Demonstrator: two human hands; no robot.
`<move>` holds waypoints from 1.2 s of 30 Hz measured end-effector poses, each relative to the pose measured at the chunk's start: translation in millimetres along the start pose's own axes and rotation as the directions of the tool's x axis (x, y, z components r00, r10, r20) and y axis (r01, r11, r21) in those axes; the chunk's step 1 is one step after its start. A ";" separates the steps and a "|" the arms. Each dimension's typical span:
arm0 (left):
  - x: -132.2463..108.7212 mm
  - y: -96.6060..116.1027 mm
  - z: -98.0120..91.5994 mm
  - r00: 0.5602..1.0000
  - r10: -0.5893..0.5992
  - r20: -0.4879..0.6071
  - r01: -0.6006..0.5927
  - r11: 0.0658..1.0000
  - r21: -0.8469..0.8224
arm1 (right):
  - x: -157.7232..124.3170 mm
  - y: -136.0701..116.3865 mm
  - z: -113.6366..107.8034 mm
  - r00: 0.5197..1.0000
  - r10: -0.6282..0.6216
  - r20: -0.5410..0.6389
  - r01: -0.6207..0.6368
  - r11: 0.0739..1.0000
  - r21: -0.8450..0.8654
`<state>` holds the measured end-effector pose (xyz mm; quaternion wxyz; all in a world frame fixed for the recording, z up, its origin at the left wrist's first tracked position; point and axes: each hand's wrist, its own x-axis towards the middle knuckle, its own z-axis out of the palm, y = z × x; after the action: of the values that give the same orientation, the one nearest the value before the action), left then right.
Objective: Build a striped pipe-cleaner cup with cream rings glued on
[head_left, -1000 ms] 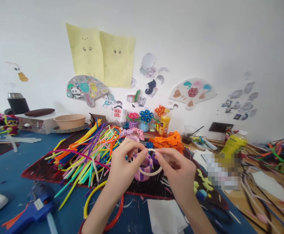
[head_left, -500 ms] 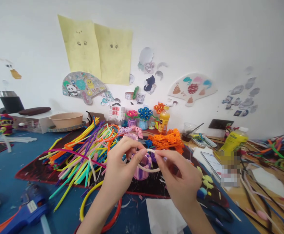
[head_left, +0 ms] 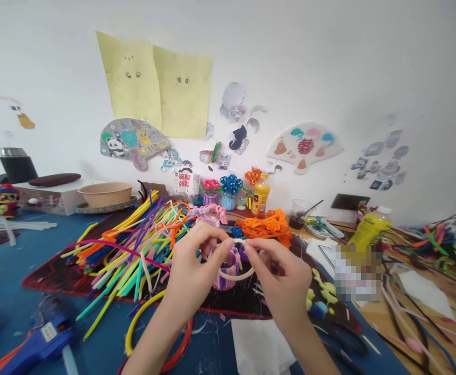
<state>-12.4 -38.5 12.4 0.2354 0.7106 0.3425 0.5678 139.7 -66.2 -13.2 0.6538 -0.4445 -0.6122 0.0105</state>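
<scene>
A cream-white pipe cleaner [head_left: 236,278] is bent round into a loop between my two hands. My left hand [head_left: 198,268] pinches it with thumb and forefinger at the upper left of the loop. On the other side, my right hand [head_left: 284,278] grips it between thumb and fingertips, the two pinches only a small gap apart. Just behind the loop stands a small pink-and-purple striped pot [head_left: 223,282], partly hidden by my fingers. To the left of my left hand lies a large heap of many-coloured pipe cleaners [head_left: 134,260].
A blue glue gun [head_left: 48,338] lies at the lower left, and white paper [head_left: 261,344] lies in front. Orange pipe-cleaner flowers [head_left: 267,226] are piled behind my right hand. Black scissors [head_left: 341,338] and a phone [head_left: 329,255] lie to the right. An orange drink bottle [head_left: 259,198] stands by the wall.
Both hands still pinch the looped pipe cleaner, and my right hand sits slightly further left. The whole view has shifted a little.
</scene>
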 end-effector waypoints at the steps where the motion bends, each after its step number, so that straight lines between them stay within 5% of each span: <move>1: -0.1 -0.9 0.7 1.000 -0.023 0.001 0.023 1.000 0.001 | -0.1 0.7 0.5 0.999 0.046 0.009 -0.046 0.999 0.023; 6: -0.7 -2.4 5.7 0.992 -0.129 -0.016 0.128 0.992 -0.019 | -0.7 3.8 4.6 0.961 0.262 0.087 -0.273 0.951 0.146; 12: -0.1 -3.8 8.6 0.986 -0.164 -0.037 0.163 0.986 -0.015 | -1.3 6.4 9.9 0.942 0.321 0.097 -0.335 0.915 0.223; 36: 0.9 -0.7 9.4 0.974 -0.223 0.027 0.225 0.969 -0.102 | -3.3 8.1 7.5 0.989 0.140 0.037 -0.144 0.983 0.113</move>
<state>-3.3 -36.9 10.1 0.3373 0.6586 0.3885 0.5491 137.1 -58.9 -21.7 0.6669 -0.4484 -0.5869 0.0990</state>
